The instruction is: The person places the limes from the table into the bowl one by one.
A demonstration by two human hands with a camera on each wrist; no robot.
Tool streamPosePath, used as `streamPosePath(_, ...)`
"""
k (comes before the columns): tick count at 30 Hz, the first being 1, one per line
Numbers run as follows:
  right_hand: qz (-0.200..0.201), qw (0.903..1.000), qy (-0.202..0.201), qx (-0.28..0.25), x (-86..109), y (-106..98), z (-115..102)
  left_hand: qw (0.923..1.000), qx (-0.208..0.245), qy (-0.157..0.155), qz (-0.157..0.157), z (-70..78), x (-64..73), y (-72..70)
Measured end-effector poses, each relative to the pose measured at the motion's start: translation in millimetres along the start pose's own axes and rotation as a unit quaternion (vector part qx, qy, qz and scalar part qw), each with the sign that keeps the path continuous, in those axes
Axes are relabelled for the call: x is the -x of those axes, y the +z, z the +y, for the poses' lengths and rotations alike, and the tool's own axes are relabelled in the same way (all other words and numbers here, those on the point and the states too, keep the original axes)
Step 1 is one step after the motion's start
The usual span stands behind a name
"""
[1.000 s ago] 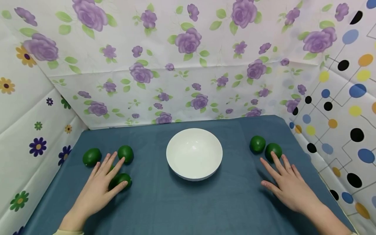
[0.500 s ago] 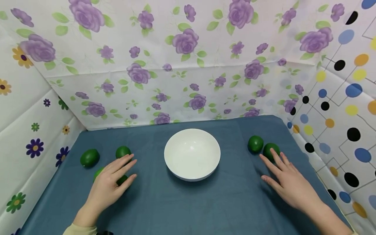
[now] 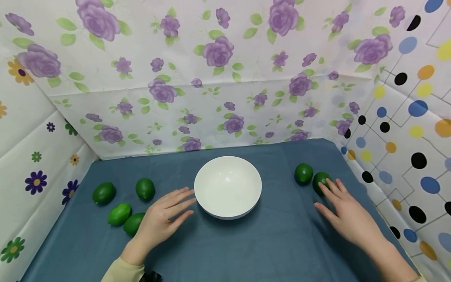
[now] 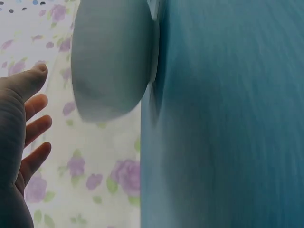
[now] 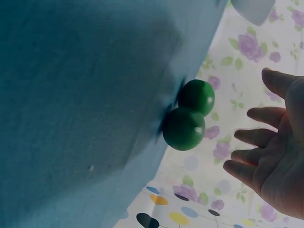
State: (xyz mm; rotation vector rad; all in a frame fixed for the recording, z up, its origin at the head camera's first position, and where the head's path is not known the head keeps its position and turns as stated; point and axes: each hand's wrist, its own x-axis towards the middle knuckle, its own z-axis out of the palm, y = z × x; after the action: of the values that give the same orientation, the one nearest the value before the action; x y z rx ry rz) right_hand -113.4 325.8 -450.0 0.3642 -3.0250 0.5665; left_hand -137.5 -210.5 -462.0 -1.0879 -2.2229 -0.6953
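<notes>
A white bowl (image 3: pixel 228 188) stands at the middle of the blue cloth. My left hand (image 3: pixel 160 217) is stretched out just left of it, fingertips close to the rim in the head view, holding nothing. In the left wrist view that hand (image 4: pixel 26 118) shows its fingers spread apart near the bowl (image 4: pixel 111 61). My right hand (image 3: pixel 352 215) hovers with fingers extended over the near side of a dark green lime (image 3: pixel 321 183), partly covering it. A second lime (image 3: pixel 303 174) sits right beside that one. The right wrist view shows the right hand (image 5: pixel 275 142) apart from both limes (image 5: pixel 184 128).
Several more limes lie on the left, among them a brighter green lime (image 3: pixel 120 214) and a dark lime (image 3: pixel 134 224) partly behind my left hand. A flowered sheet (image 3: pixel 218 98) rises at the back. Patterned sheets stand along both sides of the blue cloth (image 3: pixel 243 250).
My left hand has moved right, from over the left limes to beside the bowl, uncovering the limes. The right hand stays nearly in place. The head view has shifted slightly.
</notes>
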Motion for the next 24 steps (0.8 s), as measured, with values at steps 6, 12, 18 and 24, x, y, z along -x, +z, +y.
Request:
streamPosePath(6,0.010,0.9998,-0.013,-0.007,-2.0,-4.2,-2.9,0.9994,0.009,0.033,0.002,5.3,-11.4,13.8)
streamPosePath(12,0.025,0.9994,-0.024,0.004,-1.5,-4.7,-4.2,0.9985,0.033,0.028,-0.034,7.4,-14.5,23.7)
streamPosePath(18,0.020,0.9993,-0.029,0.008,-1.8,-4.4,-6.2,0.9969,0.042,0.024,-0.063,11.2,-15.2,30.6)
streamPosePath(24,-0.001,0.9994,-0.031,0.014,-3.2,-4.4,-9.9,0.9956,0.031,0.046,-0.076,13.0,-15.1,35.2)
